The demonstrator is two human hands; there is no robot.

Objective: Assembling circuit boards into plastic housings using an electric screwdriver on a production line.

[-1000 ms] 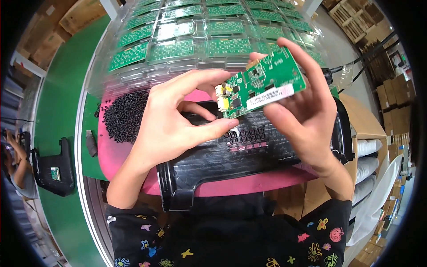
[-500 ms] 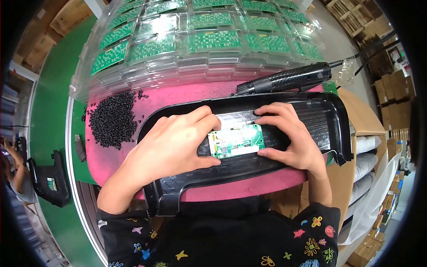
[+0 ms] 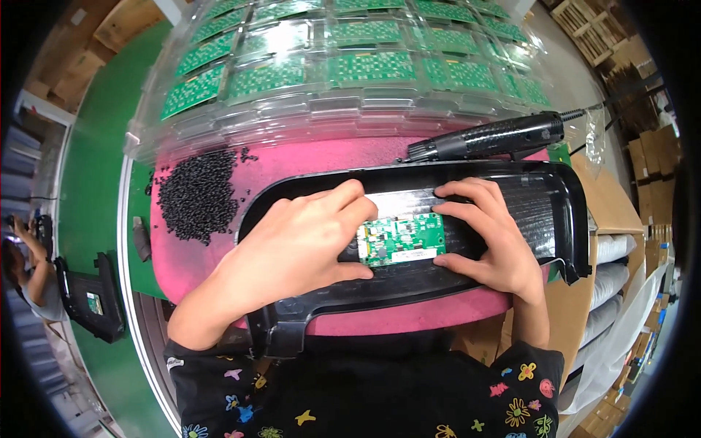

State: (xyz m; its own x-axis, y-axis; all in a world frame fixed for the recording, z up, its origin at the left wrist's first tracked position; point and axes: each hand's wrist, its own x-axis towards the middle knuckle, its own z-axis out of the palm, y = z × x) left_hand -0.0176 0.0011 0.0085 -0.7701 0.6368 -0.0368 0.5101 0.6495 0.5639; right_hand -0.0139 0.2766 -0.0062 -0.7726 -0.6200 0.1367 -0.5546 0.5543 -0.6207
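Head view shows the circuit board inside the black housing, between its far and near edges. Left hand and right hand hold the board's ends, thumbs opposite fingers; better to keep it level, touching only borders.

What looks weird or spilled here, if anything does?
The small black pieces lie in a loose heap on the pink mat, with a few scattered beside the heap. That looks a bit spilled, though it may be meant so. The green circuit board shows no damage I can see.
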